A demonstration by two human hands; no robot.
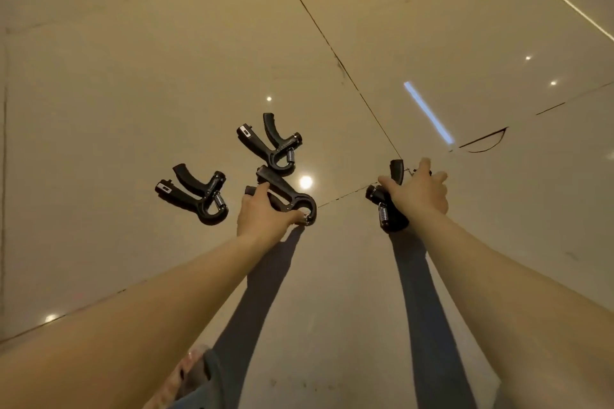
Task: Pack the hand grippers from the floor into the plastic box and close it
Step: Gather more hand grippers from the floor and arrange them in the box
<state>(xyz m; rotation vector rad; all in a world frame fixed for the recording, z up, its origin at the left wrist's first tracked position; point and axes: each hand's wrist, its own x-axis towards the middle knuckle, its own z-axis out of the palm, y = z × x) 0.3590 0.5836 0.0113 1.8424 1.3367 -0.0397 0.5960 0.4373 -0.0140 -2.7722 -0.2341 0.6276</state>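
1. Four black hand grippers show on the tiled floor (pixel 133 60), two of them lying loose and two in hand.
2. The left grip (pixel 262 216) is closed: its fingers curl round one handle of the middle hand gripper (pixel 285 191), with the thumb by the spring end.
3. Whether that gripper is off the floor cannot be told.
4. At 12 o'clock from it, almost touching, lies the far hand gripper (pixel 269 146), handles splayed toward 11 o'clock.
5. At 9 o'clock, apart from it, lies the near-left hand gripper (pixel 196 196), pointing the same way.
6. At 3 o'clock, well apart, the right grip (pixel 418 192) is wrapped tight round the fourth hand gripper (pixel 388 212); its spring points to 6 o'clock and a handle tip juts out at 12.
7. Both arms cast long shadows toward 6 o'clock.
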